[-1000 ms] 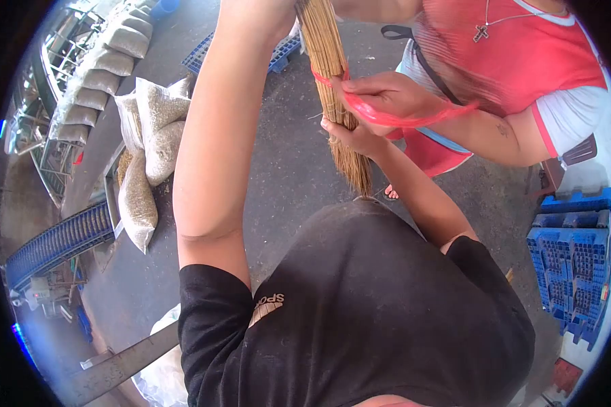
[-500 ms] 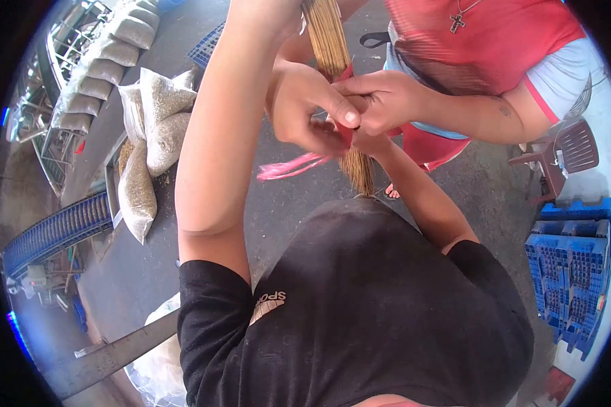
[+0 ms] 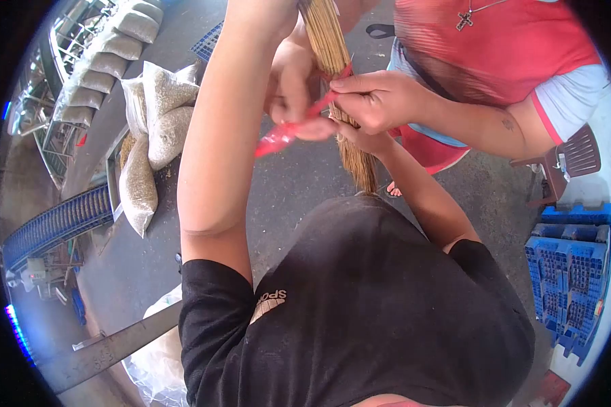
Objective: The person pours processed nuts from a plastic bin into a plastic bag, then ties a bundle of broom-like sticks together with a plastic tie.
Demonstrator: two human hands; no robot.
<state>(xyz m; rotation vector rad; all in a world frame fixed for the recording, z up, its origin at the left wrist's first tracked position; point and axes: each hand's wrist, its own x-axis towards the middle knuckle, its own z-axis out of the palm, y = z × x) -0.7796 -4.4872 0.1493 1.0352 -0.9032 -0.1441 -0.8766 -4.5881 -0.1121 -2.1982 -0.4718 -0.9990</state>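
A bundle of thin brown sticks (image 3: 327, 37) runs from the top edge down to a frayed end above my black shirt. My right hand (image 3: 365, 138) is closed round its lower part. At the top edge my left hand (image 3: 284, 15) is beside the bundle, mostly cut off, its fingers hidden. Between my hands, a co-worker's hand (image 3: 380, 102) pinches a red plastic strip (image 3: 278, 138) against the sticks. The co-worker's other hand (image 3: 295, 85), blurred, is at the strip on the left side.
The co-worker in a red top (image 3: 495, 47) stands opposite, close by. Filled clear bags (image 3: 166, 129) lie at the left, near a roller conveyor (image 3: 61, 220). Blue pallets (image 3: 567, 271) and a brown chair (image 3: 574, 163) stand at the right; a metal bar (image 3: 122, 342) crosses the lower left.
The co-worker's left-side hand has moved away from the other hand, and the red strip now stretches out between bundle and lower left. My right hand still grips the sticks.
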